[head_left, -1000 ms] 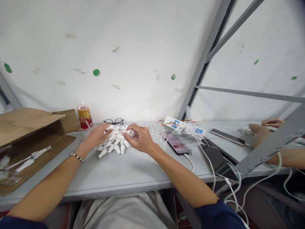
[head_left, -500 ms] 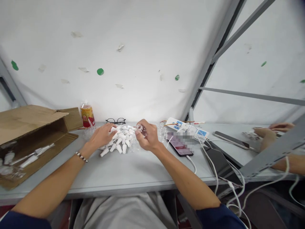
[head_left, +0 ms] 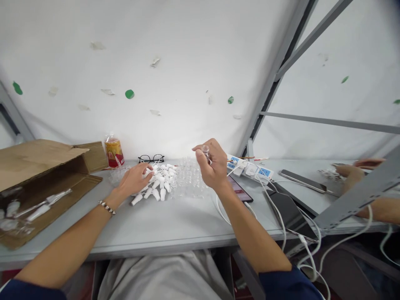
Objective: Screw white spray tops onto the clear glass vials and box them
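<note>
Desk [head_left: 150,227] has white caps [head_left: 161,182] heaped up, left hand [head_left: 135,180] nearer, loosely curled at their left edge, can't tell if it's pinching one. Right hand [head_left: 216,166], well right, grips a bottle [head_left: 205,150], roughly upright, neck up.

Seen from the near edge of the tabletop [head_left: 184,218], black-rimmed glasses [head_left: 151,158] lie at twelve o'clock, a red-and-yellow container [head_left: 114,152] stands at eleven — and toward two, a power strip [head_left: 265,172] lies beyond a phone [head_left: 241,191].
</note>
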The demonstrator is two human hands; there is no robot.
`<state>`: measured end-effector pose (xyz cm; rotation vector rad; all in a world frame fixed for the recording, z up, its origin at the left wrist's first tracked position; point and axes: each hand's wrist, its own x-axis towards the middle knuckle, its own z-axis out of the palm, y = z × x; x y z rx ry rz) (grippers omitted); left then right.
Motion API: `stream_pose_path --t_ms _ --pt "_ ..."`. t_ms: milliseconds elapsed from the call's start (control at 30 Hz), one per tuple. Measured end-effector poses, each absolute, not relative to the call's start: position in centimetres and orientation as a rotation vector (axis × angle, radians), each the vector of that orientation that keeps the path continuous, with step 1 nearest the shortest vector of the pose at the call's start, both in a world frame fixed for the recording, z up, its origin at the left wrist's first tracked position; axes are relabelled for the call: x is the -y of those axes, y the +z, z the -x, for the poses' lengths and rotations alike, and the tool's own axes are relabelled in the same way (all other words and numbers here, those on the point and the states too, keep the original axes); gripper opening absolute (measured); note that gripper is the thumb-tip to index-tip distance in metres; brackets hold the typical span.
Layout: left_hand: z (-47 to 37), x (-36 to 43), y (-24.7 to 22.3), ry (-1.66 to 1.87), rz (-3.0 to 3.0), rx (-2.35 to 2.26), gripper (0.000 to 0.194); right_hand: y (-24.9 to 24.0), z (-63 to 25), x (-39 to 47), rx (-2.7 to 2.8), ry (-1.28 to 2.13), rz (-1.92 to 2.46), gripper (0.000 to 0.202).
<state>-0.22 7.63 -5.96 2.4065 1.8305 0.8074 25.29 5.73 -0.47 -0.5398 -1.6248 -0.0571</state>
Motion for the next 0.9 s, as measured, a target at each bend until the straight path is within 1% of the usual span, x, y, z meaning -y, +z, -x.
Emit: stream_pose_path --t_ms 100,267,467,600,733,900 --pt "0.3 -7.7 -6.3 0.891 -2.424 -1.808 0.027 -0.3 -27.2 -4.4 1.760 0.093 0.665 0.016" --pt "0.3 -7.5 -6.4 0.976 -2.428 -1.792 0.022 -2.4 -32.0 -3.2 2.114 0.430 0.910 0.026" --pt "0.8 -7.9 -6.7 1.090 -2.450 -1.776 0.026 -4.6 -35.0 -2.9 2.087 0.524 1.236 0.034" --pt "1.0 -8.1 -6.9 1.103 -2.461 -1.769 0.025 -5.3 -34.9 -3.2 2.111 0.628 1.317 0.032" --pt "1.0 -8.0 -6.8 1.131 -2.471 -1.748 0.025 -5.9 -34.7 -3.8 2.172 0.585 1.400 0.030" --pt "0.9 -7.8 -6.6 1.182 -2.487 -1.745 0.024 -6.2 -35.2 -4.2 2.155 0.317 1.491 0.027"
